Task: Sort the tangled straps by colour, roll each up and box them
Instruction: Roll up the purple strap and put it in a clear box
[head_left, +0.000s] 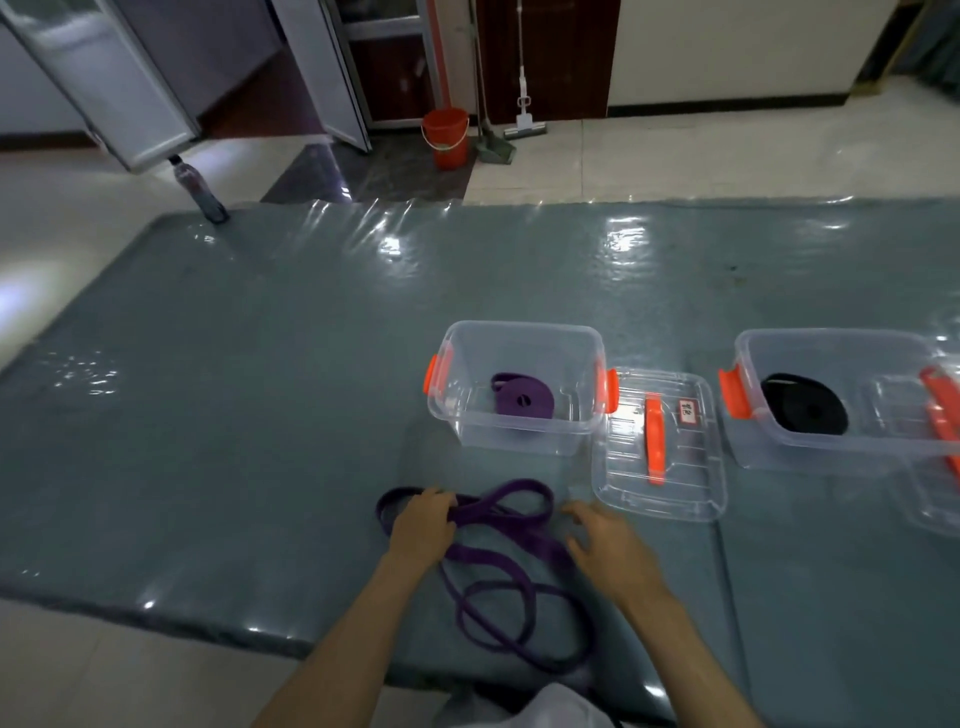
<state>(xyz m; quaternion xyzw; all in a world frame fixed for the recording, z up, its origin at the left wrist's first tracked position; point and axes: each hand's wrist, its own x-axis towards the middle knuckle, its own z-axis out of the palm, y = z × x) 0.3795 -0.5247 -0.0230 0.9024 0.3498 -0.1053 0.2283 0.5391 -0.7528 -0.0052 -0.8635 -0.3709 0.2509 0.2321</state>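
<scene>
Loose purple strap (511, 587) lay in tangled loops on the grey mat (234, 389), directly in front of the clear box (519, 387) with orange latches. Left hand (423, 522) sat on the strap's far-left end, fingers curled over a bunch of it, gripping; one loop poked out to the left past the knuckles. Right hand (605, 540) was just right of the strap's upper loops, fingers spread and relaxed, grasping nothing; whether the fingertips touched the strap could not be told. Remaining loops trailed back from between the two hands toward the person, nearer than the wrists.

Inside the clear box lay a rolled purple strap (522, 400), flat on the bottom. The box's lid (657, 447) lay flat on the mat, touching the box's right side. Further right of the lid stood a second clear box (831, 395) holding a rolled black strap (805, 405). Well beyond the clear box, on the tiled floor, stood an orange bucket (445, 136).
</scene>
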